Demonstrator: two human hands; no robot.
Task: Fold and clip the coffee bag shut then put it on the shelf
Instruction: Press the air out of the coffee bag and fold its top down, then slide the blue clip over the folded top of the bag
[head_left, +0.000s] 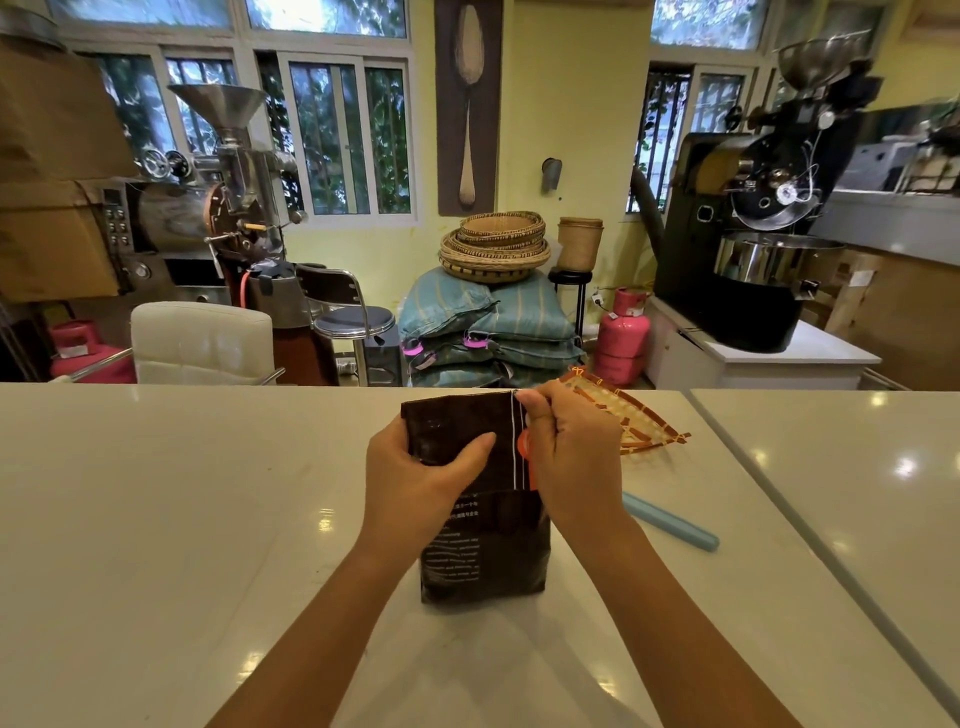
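A dark coffee bag (485, 545) stands upright on the white bench (156, 493), near its middle and close to the person. Its top part is flattened and bent over toward the person, with white print showing on the lower front. The left hand (415, 467) grips the folded top from the left side, thumb laid across the front of the flap and fingers hidden behind it. The right hand (569, 452) is closed on the flap's right edge, pinching it near the upper corner beside a thin white line that runs down the flap. Something orange (525, 447) shows between the right hand and the bag; it is too hidden to say what it is or whether it is clamped on the fold.

Just right of the bag, on the bench, lies a pale blue stick (670, 522), partly behind the right forearm. Farther back, behind the right hand, a woven tray (636, 415) with orange trim rests near the bench's far edge. Beyond the bench stand a white chair (202, 343), stacked sacks (488, 322) topped with baskets (493, 244), and a pink gas cylinder (621, 332)
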